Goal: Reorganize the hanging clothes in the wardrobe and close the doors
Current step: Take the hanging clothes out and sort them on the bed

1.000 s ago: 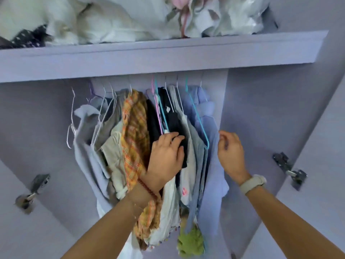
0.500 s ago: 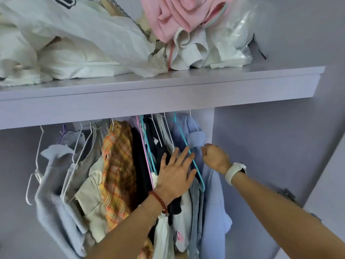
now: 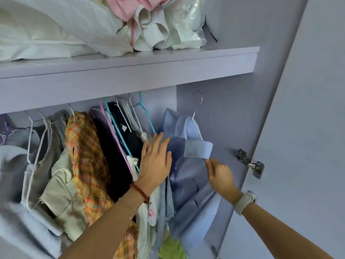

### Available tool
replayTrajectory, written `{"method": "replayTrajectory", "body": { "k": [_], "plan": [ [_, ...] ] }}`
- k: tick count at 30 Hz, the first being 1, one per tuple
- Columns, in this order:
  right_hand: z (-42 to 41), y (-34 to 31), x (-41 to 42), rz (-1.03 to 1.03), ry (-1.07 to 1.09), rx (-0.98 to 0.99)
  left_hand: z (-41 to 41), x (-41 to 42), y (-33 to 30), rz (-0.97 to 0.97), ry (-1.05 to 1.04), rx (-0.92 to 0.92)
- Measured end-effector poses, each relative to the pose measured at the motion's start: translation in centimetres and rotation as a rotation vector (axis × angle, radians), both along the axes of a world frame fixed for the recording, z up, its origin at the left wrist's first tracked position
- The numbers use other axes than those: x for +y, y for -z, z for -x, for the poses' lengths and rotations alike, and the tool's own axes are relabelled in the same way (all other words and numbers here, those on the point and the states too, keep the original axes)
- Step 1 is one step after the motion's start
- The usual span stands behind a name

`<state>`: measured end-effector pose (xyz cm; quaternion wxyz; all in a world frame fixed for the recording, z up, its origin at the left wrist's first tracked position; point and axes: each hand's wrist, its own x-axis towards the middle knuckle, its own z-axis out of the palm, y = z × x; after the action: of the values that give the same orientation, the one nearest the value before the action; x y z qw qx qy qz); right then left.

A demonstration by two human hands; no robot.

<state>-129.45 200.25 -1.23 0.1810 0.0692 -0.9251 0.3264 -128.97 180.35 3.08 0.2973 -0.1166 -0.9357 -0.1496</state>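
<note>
Light blue collared shirt (image 3: 188, 176) on white wire hanger (image 3: 196, 116), tilted, at right end of hanging row below lavender shelf (image 3: 130, 68). Right hand (image 3: 221, 174) pinches shirt fabric under the collar. Left hand (image 3: 155, 159) flat, fingers straight, pressing dark garments (image 3: 115, 156) and orange plaid shirt (image 3: 85, 152) leftward. Door hinge (image 3: 250, 163) at right.

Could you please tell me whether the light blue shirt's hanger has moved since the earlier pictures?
Yes. The light blue shirt and its hanger now sit right of the teal hanger, apart from the bunch.
</note>
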Motion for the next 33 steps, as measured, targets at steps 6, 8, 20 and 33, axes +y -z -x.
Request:
{"method": "replayTrajectory", "body": {
  "k": [6,8,20,33],
  "plan": [
    [-12.9,4.0,6.9,-0.256,0.058,0.045,-2.2,5.8,3.3,0.090,0.254,-0.178],
    [-17.1,4.5,9.5,-0.340,0.068,0.022,-3.0,8.6,5.0,0.227,0.337,-0.275],
    [-43.2,6.3,23.3,-0.062,0.749,-0.311,-19.3,27.5,11.4,-0.063,1.170,-0.877],
    [-59.1,14.0,27.8,0.406,1.189,-0.536,-35.8,52.2,14.7,0.361,1.387,-0.686]
  ]
}}
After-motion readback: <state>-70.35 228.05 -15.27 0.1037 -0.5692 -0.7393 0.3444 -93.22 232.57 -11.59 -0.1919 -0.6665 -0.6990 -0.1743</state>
